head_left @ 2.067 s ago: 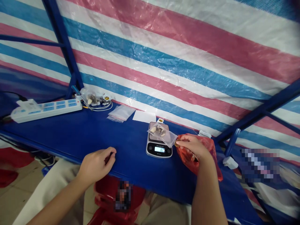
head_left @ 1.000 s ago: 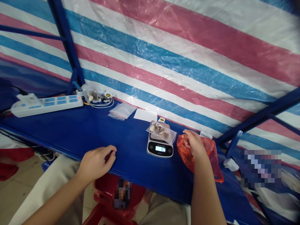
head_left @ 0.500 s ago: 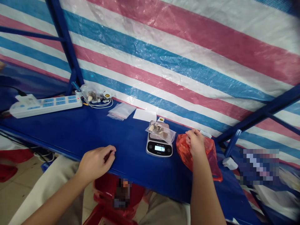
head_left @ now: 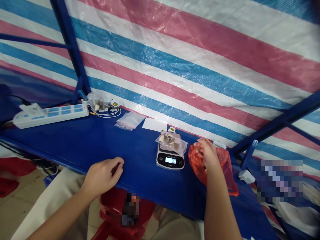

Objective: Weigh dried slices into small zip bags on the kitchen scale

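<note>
Near the front edge of the blue table, my left hand (head_left: 103,175) rests with its fingers curled in, and nothing shows in it. My right hand (head_left: 207,151) is over the mouth of a red plastic bag (head_left: 225,166), its fingers loosely apart; the bag's contents are mostly hidden. Between the hands stands a small digital kitchen scale (head_left: 170,161) with a lit display. On its pan lies a clear plastic bag (head_left: 178,146) holding several pale and brown dried pieces.
A stack of clear bags (head_left: 130,120) and a white paper (head_left: 154,124) lie behind the scale. To the left are a power strip (head_left: 51,116), a cable and another filled bag (head_left: 100,104). A striped tarp (head_left: 160,66) hangs behind; a red stool (head_left: 140,210) stands below.
My right hand's fingers have opened from a pinch over the red bag. The scale's digits look different. My left hand has stayed in place.
</note>
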{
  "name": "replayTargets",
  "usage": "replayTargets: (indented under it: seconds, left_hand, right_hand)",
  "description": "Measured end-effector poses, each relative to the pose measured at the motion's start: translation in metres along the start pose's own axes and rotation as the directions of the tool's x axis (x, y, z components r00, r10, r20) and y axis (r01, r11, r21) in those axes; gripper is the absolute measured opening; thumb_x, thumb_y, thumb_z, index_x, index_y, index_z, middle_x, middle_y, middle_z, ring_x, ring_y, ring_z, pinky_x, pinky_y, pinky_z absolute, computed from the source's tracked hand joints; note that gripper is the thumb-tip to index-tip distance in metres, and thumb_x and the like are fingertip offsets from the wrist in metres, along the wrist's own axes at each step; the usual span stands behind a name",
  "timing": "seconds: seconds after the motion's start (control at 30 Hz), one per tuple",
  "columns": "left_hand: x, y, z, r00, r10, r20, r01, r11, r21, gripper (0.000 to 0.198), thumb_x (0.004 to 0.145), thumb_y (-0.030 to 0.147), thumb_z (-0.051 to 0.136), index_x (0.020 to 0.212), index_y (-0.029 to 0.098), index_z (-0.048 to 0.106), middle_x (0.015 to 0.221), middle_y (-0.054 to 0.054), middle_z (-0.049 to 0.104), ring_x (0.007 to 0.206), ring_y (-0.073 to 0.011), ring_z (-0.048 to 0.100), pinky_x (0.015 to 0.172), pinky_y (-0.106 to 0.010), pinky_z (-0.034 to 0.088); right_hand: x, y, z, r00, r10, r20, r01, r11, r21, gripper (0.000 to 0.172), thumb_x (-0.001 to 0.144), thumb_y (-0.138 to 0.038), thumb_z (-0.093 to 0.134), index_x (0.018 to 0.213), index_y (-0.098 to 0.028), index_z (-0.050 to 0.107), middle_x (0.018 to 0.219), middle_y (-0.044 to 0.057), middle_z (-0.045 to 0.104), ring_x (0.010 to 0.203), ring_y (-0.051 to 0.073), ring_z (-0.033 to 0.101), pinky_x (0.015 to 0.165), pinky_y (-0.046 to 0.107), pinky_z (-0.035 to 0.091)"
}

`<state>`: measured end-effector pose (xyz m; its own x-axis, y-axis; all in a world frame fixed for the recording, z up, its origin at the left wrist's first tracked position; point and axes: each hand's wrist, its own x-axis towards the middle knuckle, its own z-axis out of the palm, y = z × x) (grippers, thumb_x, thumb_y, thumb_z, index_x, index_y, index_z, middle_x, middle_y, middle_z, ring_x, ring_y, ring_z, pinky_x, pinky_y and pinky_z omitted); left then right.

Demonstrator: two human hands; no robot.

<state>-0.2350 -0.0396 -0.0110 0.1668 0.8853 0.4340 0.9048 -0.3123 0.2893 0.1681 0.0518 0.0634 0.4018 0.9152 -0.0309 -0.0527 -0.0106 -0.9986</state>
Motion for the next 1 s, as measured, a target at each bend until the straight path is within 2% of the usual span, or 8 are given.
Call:
replayTargets:
  seconds: [0.1, 0.2, 0.43, 0.5, 0.6, 0.73, 0.9, 1.0]
  left_hand:
    - [-0.001, -0.001, 0.001, 1.000, -0.001, 0.001, 0.001, 1.000, 0.000, 0.030, 0.098, 0.038, 0.043, 0.092, 0.027, 0.071, 0.070, 0.005, 0.072, 0.053, -0.0122, 0.061, 0.052, -0.026, 0.038]
    - [-0.001, -0.001, 0.001, 1.000, -0.006, 0.001, 0.006, 1.000, -0.001, 0.032, 0.098, 0.038, 0.042, 0.092, 0.027, 0.071, 0.071, 0.005, 0.072, 0.052, -0.0120, 0.060, 0.052, -0.026, 0.038]
    - [0.000, 0.003, -0.003, 1.000, -0.012, 0.012, 0.012, 1.000, -0.009, 0.032, 0.098, 0.037, 0.042, 0.091, 0.026, 0.071, 0.073, 0.005, 0.073, 0.052, -0.0111, 0.059, 0.054, -0.026, 0.040]
    - [0.001, 0.004, -0.004, 1.000, -0.008, 0.014, 0.008, 1.000, -0.016, 0.031, 0.098, 0.036, 0.042, 0.092, 0.026, 0.070, 0.072, 0.004, 0.072, 0.052, -0.0114, 0.060, 0.053, -0.026, 0.040]
    - [0.001, 0.004, -0.005, 1.000, -0.004, 0.010, 0.004, 1.000, -0.018, 0.030, 0.098, 0.035, 0.042, 0.091, 0.026, 0.069, 0.069, 0.004, 0.071, 0.053, -0.0120, 0.061, 0.052, -0.026, 0.039]
    - [-0.001, 0.005, -0.006, 1.000, 0.008, 0.004, -0.008, 1.000, -0.014, 0.027, 0.098, 0.030, 0.042, 0.090, 0.025, 0.068, 0.067, 0.003, 0.068, 0.056, -0.0134, 0.062, 0.053, -0.027, 0.038]
    - [-0.002, 0.005, -0.005, 1.000, 0.006, 0.018, -0.006, 0.999, -0.040, 0.026, 0.098, 0.029, 0.042, 0.090, 0.024, 0.066, 0.063, 0.003, 0.064, 0.055, -0.0139, 0.062, 0.053, -0.027, 0.037]
    - [0.000, 0.004, -0.004, 1.000, -0.010, 0.028, 0.011, 0.999, -0.050, 0.026, 0.099, 0.029, 0.041, 0.090, 0.024, 0.065, 0.065, 0.003, 0.064, 0.057, -0.0144, 0.063, 0.055, -0.028, 0.038]
  right_hand:
    - [-0.006, -0.004, -0.004, 0.986, 0.085, 0.146, -0.066, 0.990, -0.128, 0.040, 0.064, -0.052, 0.080, 0.072, -0.019, 0.059, 0.071, 0.008, 0.075, 0.034, 0.006, 0.041, 0.032, 0.017, 0.017]
    - [-0.015, -0.009, -0.005, 0.955, 0.162, 0.248, -0.085, 0.952, -0.296, 0.054, 0.074, -0.063, 0.075, 0.059, -0.018, 0.049, 0.075, 0.011, 0.076, 0.036, 0.004, 0.039, 0.035, 0.018, 0.021]
    - [-0.021, -0.008, -0.003, 0.948, 0.109, 0.300, -0.011, 0.950, -0.313, 0.062, 0.077, -0.065, 0.076, 0.050, -0.021, 0.042, 0.046, 0.001, 0.056, 0.039, 0.009, 0.044, 0.037, 0.019, 0.031]
    - [-0.021, -0.006, -0.003, 0.948, 0.102, 0.300, -0.005, 0.952, -0.305, 0.054, 0.078, -0.063, 0.076, 0.056, -0.019, 0.053, 0.056, 0.003, 0.065, 0.040, 0.009, 0.047, 0.039, 0.020, 0.036]
    - [-0.024, -0.005, -0.003, 0.928, 0.141, 0.344, -0.032, 0.952, -0.305, 0.044, 0.078, -0.061, 0.077, 0.087, -0.019, 0.070, 0.083, 0.008, 0.076, 0.042, 0.009, 0.052, 0.035, 0.018, 0.028]
    - [-0.023, -0.003, 0.001, 0.908, 0.149, 0.392, -0.036, 0.959, -0.282, 0.048, 0.073, -0.061, 0.081, 0.095, -0.021, 0.064, 0.092, 0.008, 0.077, 0.041, 0.009, 0.052, 0.035, 0.016, 0.018]
    - [-0.013, 0.012, 0.017, 0.924, 0.028, 0.382, 0.064, 0.971, -0.228, 0.051, 0.071, -0.058, 0.085, 0.083, -0.023, 0.050, 0.083, 0.004, 0.075, 0.042, 0.008, 0.049, 0.039, 0.018, 0.023]
    - [-0.012, 0.026, 0.032, 0.939, -0.254, 0.230, 0.313, 0.909, -0.275, 0.047, 0.075, -0.060, 0.081, 0.083, -0.023, 0.051, 0.075, 0.002, 0.071, 0.051, 0.013, 0.056, 0.049, 0.024, 0.040]
